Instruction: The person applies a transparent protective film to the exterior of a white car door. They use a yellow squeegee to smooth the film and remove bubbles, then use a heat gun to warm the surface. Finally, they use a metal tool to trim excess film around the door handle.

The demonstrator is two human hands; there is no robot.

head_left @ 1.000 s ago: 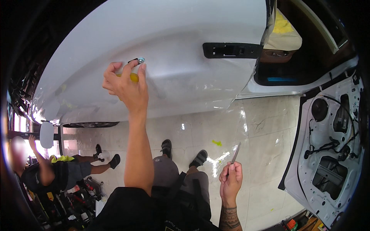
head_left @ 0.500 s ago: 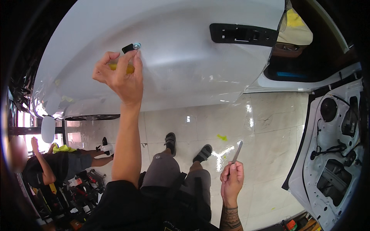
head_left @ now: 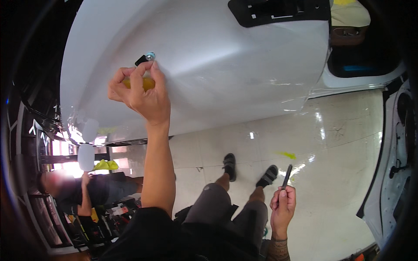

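Note:
My left hand [head_left: 146, 93] reaches up over the silver-grey car panel [head_left: 209, 74], its fingers curled around a yellow object [head_left: 138, 83]. Just past its fingertips, against the panel, is a small black piece [head_left: 141, 60] with a round teal-and-silver part [head_left: 150, 56]. Whether these pieces join the yellow object is hidden by the fingers. Lower down on the right, my right hand [head_left: 283, 202] grips a slim, dark flat strip [head_left: 287, 176] between thumb and fingers. It points upward, apart from the panel, above the tiled floor.
Black handle trim [head_left: 281, 16] sits at the panel's upper part. An open car door [head_left: 392, 174] stands at the far right. To the left, another person [head_left: 98, 189] is near a yellow cloth [head_left: 106, 165] and tools. Pale tiles [head_left: 322, 209] lie below.
The view has shifted and tilted, so the panel, floor and both hands appear displaced. My left hand stays at the black piece; my right hand still grips the strip.

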